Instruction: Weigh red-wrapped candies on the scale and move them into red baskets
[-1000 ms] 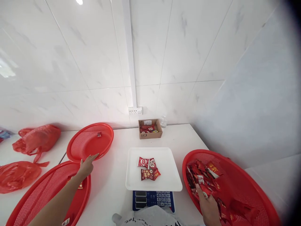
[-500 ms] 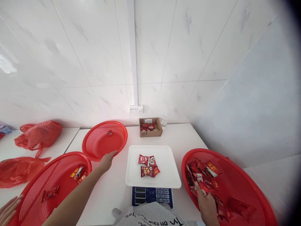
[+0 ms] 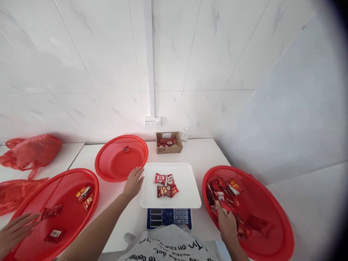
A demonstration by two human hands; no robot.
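Observation:
My left hand (image 3: 133, 182) is open with its fingers spread, resting on the table between the small red basket (image 3: 119, 167) and the left edge of the white tray (image 3: 187, 197). That tray sits on a blue scale (image 3: 170, 217) and holds a few red snack packets (image 3: 165, 185). My right hand (image 3: 226, 223) reaches into the red basket on the right (image 3: 274, 232), fingers curled round one of the red packets (image 3: 221, 192) heaped there.
A large red basket (image 3: 69, 214) at the left holds a few packets; another person's hand (image 3: 16, 232) touches its near rim. A cardboard box (image 3: 168, 142), a bottle (image 3: 184, 135) and a socket (image 3: 152, 121) are by the wall. Red plastic bags (image 3: 32, 150) lie far left.
My left hand has moved right from the small basket's rim to the tray's edge. The small basket shifted right. Another person's hand came in at the lower left. My right hand stays in the packets.

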